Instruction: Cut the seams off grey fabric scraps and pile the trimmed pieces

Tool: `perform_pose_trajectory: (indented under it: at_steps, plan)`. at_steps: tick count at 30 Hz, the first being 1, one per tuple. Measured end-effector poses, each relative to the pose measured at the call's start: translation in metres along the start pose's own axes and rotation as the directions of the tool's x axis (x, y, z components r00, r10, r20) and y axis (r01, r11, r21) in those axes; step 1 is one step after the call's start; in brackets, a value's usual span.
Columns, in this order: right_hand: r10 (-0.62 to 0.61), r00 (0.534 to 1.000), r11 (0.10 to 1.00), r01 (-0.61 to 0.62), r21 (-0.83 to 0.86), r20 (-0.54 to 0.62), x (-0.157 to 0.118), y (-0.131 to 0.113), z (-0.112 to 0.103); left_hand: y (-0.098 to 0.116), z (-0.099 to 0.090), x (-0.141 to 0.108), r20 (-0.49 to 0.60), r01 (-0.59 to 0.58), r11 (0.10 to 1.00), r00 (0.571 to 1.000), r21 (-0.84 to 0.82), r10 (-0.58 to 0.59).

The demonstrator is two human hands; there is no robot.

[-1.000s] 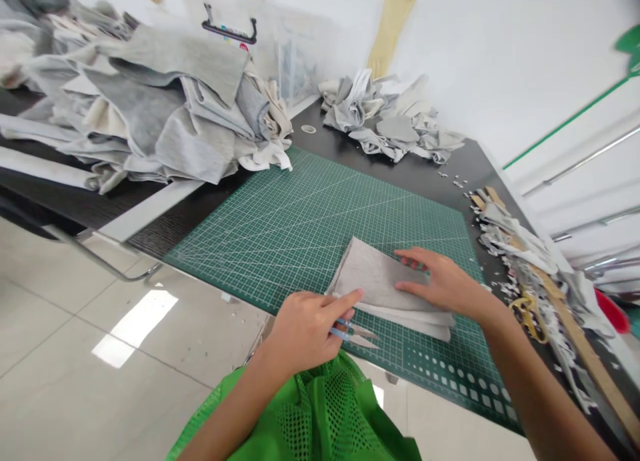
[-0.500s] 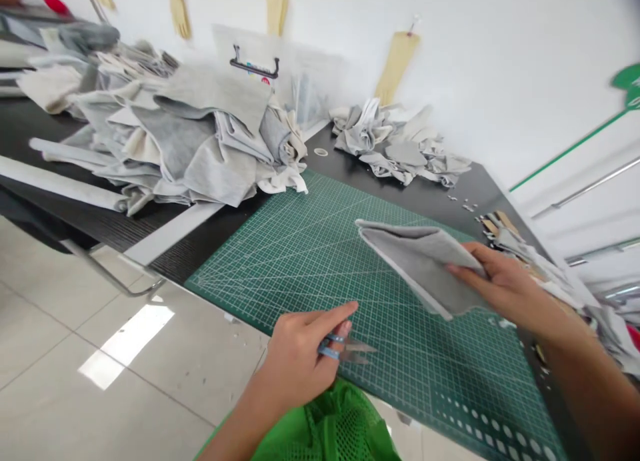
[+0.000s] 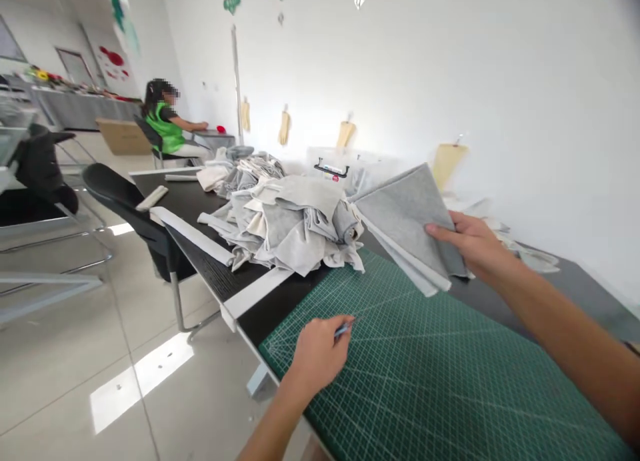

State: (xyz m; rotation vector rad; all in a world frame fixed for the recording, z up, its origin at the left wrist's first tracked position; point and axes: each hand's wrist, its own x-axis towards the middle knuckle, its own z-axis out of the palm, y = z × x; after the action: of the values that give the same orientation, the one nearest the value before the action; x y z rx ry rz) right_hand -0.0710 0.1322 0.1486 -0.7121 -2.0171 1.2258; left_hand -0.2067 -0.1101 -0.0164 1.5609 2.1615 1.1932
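Note:
My right hand grips a folded piece of grey cloth by its right edge, thumb on the near face, and holds it up above the table. Lower down, my left hand is closed round a small pair of scissors; only a bit of the blue handle shows clearly, and the blades are hard to make out. Beneath both hands lies a green cutting mat with white grid lines. Past the cloth's left corner rises a heap of grey and off-white cloth pieces.
Behind the heap stands a clear plastic box with a dark handle. More cloth scraps lie at the right by the wall. Yellow gloves hang on the wall. A black chair stands at the table's left side; a person sits farther off.
The view has swung up and left, bringing the seated person and the chair into sight. My right hand has raised the grey cloth off the mat's level. My left hand still holds the scissors.

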Motion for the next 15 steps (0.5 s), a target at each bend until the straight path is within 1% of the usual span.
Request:
perform_pose_trajectory:
  at_steps: [3,6,11,13,15]
  plan:
    - [-0.012,1.000,0.996,0.010,0.087,0.021,0.044,-0.020,0.029,-0.010,0.003,-0.006,0.003,-0.004,1.000,1.000,-0.028,0.005]
    - [-0.042,0.999,0.991,0.042,0.124,0.003,0.088,-0.036,0.051,-0.015,0.002,-0.007,0.012,-0.012,0.998,1.000,-0.066,0.013]
    - [-0.126,0.992,0.987,0.127,0.102,-0.016,0.155,-0.068,0.075,-0.024,0.004,-0.002,0.062,-0.008,0.986,0.998,-0.165,0.018]
    - [-0.170,0.985,0.982,0.170,0.085,-0.005,0.178,-0.080,0.087,-0.029,0.007,0.001,0.103,0.019,0.987,0.995,-0.161,-0.002]
    - [-0.212,0.977,0.976,0.211,0.062,0.018,0.198,-0.086,0.105,-0.033,0.011,0.005,0.155,0.043,0.989,0.988,-0.142,-0.021]
